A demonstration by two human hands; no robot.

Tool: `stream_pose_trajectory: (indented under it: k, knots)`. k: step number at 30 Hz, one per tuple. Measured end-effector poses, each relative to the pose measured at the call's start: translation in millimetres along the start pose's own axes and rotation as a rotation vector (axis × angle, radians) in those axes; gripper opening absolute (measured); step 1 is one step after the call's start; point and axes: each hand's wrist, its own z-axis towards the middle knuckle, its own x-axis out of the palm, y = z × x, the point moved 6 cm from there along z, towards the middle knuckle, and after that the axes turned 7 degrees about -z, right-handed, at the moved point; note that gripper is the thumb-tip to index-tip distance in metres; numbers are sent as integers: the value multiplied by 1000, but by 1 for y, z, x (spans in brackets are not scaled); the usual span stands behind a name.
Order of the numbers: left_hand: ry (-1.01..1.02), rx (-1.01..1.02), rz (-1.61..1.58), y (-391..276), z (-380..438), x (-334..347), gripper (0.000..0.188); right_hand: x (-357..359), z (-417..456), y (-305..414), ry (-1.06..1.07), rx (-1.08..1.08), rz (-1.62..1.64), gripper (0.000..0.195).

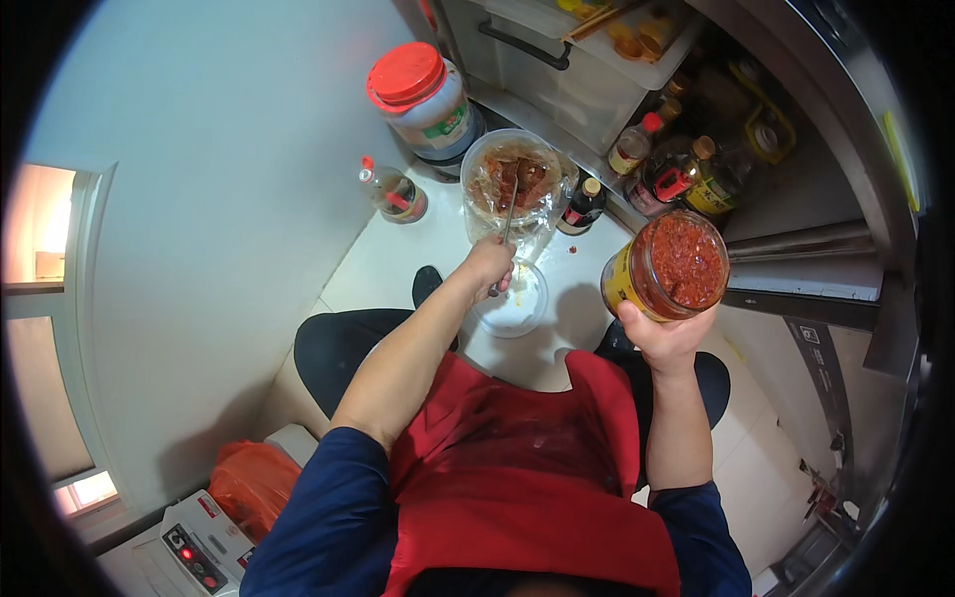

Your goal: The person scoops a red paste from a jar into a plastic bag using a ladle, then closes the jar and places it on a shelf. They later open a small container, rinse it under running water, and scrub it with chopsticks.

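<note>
My left hand (490,267) grips the handle of a metal spoon (512,201). The spoon's far end dips into reddish-brown paste (528,177) in a round plastic tub (470,166) lined with clear plastic film (539,224). Under that hand, a round translucent lid (515,317) lies on the white floor, its inner face smeared. On the other side, my right hand (668,336) holds up a wide, lidless glass jar (634,272) with a yellow label. Red chopped chilli sauce (688,257) fills it nearly to the mouth, which tilts towards me.
A large red-lidded plastic jar (425,104) stands behind the tub by the wall. A sauce bottle (399,195) is left of the tub, a small dark bottle (584,207) right of it. Several bottles (671,168) crowd the shelf beside a clear plastic drawer box (552,82).
</note>
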Motion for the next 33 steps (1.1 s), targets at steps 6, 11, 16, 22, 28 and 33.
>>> stream_pose_trajectory:
  k: [6, 11, 16, 22, 28, 33]
  knots:
    - [120, -73, -298, 5, -15, -7, 14, 6, 5, 3, 32, -15, 54, 114]
    - [182, -138, -537, 13, -39, -23, 18, 12, 10, 3, 20, -38, 52, 111]
    - [199, -112, -633, 23, -76, -34, 23, 18, 15, 6, 23, -36, 112, 109]
    - [231, -79, -668, 36, -133, -50, 29, 27, 15, 5, 60, -37, 152, 107]
    - [160, -5, -491, 30, -150, -51, 22, 29, 17, 5, 60, -40, 137, 107]
    - [23, 84, -4, 14, -87, -33, 15, 29, 14, 6, 57, -56, 95, 105]
